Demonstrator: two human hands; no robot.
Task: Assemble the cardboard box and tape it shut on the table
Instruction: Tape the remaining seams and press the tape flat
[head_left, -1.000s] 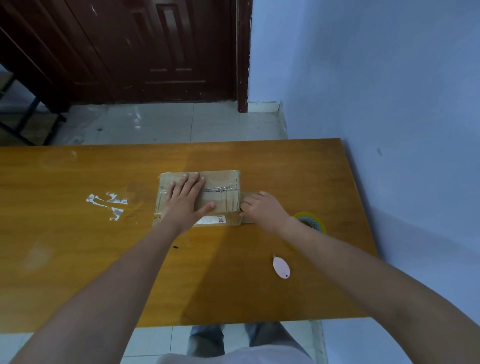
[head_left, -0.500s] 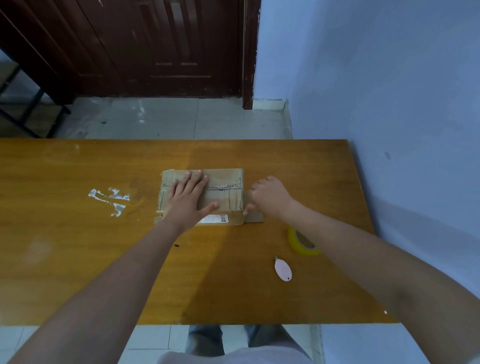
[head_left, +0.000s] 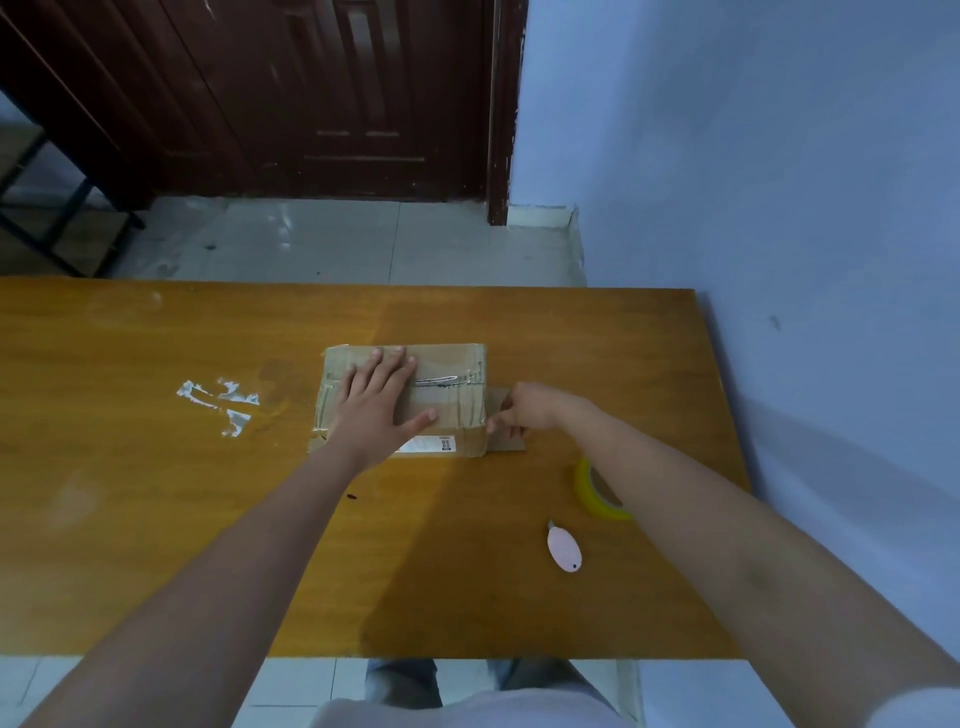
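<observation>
left hand (head_left: 376, 402) flat on the light, stiff cardboard box (head_left: 452, 400), my right hand (head_left: 524, 410) pinches its end flap (head_left: 506, 441), best held by the edge.

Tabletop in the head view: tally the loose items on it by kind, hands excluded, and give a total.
Cardboard box: 1
Yellow tape roll: 1
Pink cutter: 1
Total: 3
The left hand rests flat on the box; the right hand is at the box's right end flap.
</observation>
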